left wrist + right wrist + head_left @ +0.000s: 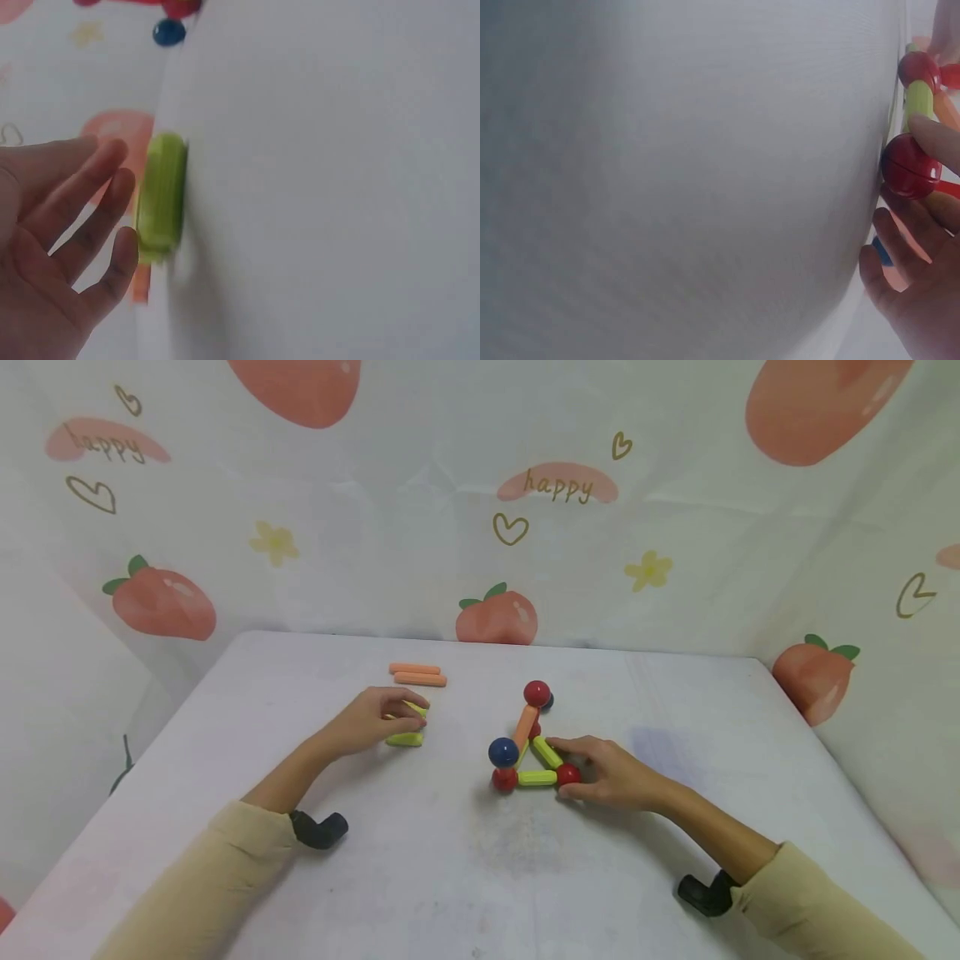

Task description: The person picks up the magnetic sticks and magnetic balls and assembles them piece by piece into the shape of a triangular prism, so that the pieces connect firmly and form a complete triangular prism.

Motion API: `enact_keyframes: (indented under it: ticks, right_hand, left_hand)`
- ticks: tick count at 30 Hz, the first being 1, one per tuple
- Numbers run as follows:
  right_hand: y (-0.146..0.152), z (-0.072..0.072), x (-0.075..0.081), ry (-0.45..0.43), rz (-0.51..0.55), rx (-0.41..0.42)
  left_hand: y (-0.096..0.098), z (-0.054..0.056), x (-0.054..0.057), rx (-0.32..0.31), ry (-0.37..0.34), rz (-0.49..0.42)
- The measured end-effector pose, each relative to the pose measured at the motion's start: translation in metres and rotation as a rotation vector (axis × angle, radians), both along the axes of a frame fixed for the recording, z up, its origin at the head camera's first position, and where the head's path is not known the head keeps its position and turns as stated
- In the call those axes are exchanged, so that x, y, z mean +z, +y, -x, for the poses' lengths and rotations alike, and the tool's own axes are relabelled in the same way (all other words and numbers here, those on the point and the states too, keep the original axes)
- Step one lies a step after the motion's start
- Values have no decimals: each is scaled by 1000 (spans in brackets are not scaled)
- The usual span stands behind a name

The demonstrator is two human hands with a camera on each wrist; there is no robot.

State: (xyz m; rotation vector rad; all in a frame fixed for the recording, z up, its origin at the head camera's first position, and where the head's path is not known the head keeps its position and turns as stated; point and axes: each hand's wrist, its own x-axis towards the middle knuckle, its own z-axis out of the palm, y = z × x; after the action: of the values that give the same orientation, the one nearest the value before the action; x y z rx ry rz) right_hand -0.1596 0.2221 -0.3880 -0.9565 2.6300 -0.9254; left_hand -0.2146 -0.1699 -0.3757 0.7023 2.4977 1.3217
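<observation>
A toy frame of balls and rods stands on the table right of centre. Its yellow-green rods (537, 778) join red balls at the base, and an orange rod (524, 727) slants between a blue ball (503, 752) and an upper red ball (536, 693). My right hand (611, 772) holds the near right red ball (568, 774) between thumb and fingers; the right wrist view shows this red ball (910, 166) between them. To the left, my left hand (378, 718) hovers with loosely bent fingers beside loose yellow-green rods (161, 195); a gap shows between its thumb and fingers.
Two orange rods (420, 678) lie side by side beyond my left hand. Another blue ball (548, 701) shows behind the upper red ball. A printed cloth (420, 560) hangs behind the white table (420, 877).
</observation>
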Motion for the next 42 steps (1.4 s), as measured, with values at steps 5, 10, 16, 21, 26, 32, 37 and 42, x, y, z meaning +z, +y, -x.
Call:
enact_keyframes:
  ticks: [5, 10, 16, 21, 26, 32, 37, 42]
  right_hand:
    - [2, 0, 0, -6, -3, -1]
    - [2, 0, 0, -15, -3, -6]
    - [1, 0, 0, -21, 0, -4]
    - [1, 0, -1, -19, -1, 0]
    - [0, 1, 0, -19, 0, -1]
    - [-1, 1, 0, -34, -9, -6]
    - [-1, 2, 0, -35, -9, -6]
    - [-2, 1, 2, -46, -9, -11]
  left_hand:
    - [-23, -2, -6, 1, 22, 89]
    - [-25, -3, -12, -3, 30, 124]
    - [-12, -4, -14, -37, 39, 104]
    - [10, -9, -12, -33, -101, -48]
    - [41, -16, -2, 35, -319, -228]
    - [76, -23, 19, 66, -441, -395]
    - [94, -27, 31, 17, -446, -414]
    - [104, -25, 34, 6, -438, -357]
